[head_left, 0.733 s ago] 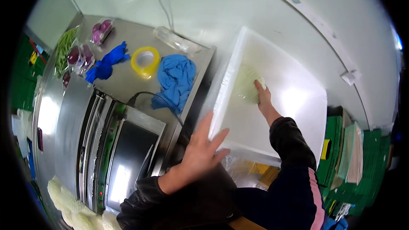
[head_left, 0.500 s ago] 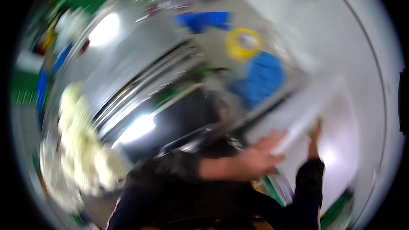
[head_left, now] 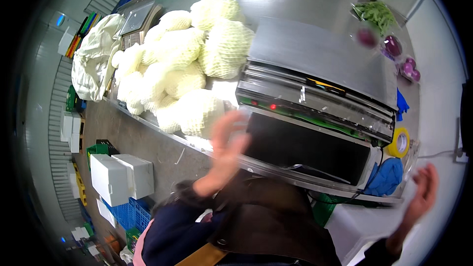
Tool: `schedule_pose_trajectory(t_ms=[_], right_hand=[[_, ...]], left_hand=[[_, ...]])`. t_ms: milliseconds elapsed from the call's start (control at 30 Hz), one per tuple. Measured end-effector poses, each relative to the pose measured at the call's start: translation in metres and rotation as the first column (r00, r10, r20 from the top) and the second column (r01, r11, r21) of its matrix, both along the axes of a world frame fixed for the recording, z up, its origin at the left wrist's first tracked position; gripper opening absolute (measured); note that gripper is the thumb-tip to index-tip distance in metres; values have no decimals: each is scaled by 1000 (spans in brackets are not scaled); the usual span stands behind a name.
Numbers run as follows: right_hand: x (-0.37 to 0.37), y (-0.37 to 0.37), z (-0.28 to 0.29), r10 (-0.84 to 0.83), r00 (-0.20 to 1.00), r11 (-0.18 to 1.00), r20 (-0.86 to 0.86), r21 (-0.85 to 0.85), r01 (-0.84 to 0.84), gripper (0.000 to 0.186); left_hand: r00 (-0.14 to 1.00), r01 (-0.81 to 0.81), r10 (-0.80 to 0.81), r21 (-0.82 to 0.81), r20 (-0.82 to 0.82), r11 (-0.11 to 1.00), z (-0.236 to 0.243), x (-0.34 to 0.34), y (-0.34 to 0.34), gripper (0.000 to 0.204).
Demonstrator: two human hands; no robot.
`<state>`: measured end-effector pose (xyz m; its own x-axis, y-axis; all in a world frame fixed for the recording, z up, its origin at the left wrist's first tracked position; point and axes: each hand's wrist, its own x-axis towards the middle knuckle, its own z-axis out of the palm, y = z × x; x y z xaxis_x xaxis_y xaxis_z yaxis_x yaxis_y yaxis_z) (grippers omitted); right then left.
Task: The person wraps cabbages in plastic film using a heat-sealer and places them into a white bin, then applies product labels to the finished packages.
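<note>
My left hand point(head_left: 227, 150), a little blurred, is raised with fingers apart and nothing in it. It is in front of the near left corner of a tray-wrapping machine point(head_left: 315, 64), beside a heap of pale produce in foam netting point(head_left: 170, 61). The machine has a steel top, rollers and a black front plate point(head_left: 305, 143); a small red light glows on it. At the far right my right hand point(head_left: 422, 192) hangs in the air with fingers stretched upward, holding nothing. Nearest to it lies a crumpled blue cloth or glove point(head_left: 387, 176), with a yellow tape roll point(head_left: 399, 142) behind.
Bagged green leaves point(head_left: 375, 17) and wrapped purple vegetables point(head_left: 392, 45) lie at the back right. A white bin point(head_left: 352, 229) stands below the table's right front edge. White boxes point(head_left: 111, 180) and a blue crate point(head_left: 129, 213) are on the floor at left. A cable hangs beside the machine.
My view has swung left, from the white bin to the machine and netted produce. Both hands were over the bin and are now apart, the left by the machine's left corner.
</note>
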<state>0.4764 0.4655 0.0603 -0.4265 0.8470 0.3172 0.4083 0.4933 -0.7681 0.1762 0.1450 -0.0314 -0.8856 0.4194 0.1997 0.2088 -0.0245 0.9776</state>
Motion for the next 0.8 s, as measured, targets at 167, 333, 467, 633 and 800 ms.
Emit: schedule_pose_trajectory(t_ms=[167, 333, 467, 633, 800], right_hand=[[-276, -170, -29, 881, 429, 300, -199, -468, -832, 49], [-451, -265, -158, 777, 629, 605, 5, -282, -745, 64], [-459, -289, -179, 906, 387, 409, 169, -583, -702, 69], [-478, -241, -91, 840, 479, 537, 254, -270, -799, 58], [-545, -134, -95, 645, 737, 754, 200, -12, -656, 52]], left_hand=[[616, -564, 513, -119, 598, 817, -66, -37, -159, 51], [447, -490, 303, -53, 842, 870, -113, -81, -166, 78], [489, -481, 422, -167, 763, 861, -112, -79, -158, 67], [795, -601, 600, -19, 93, 799, -27, -93, -144, 43], [857, -221, 67, 247, 510, 943, -19, -184, -68, 54]])
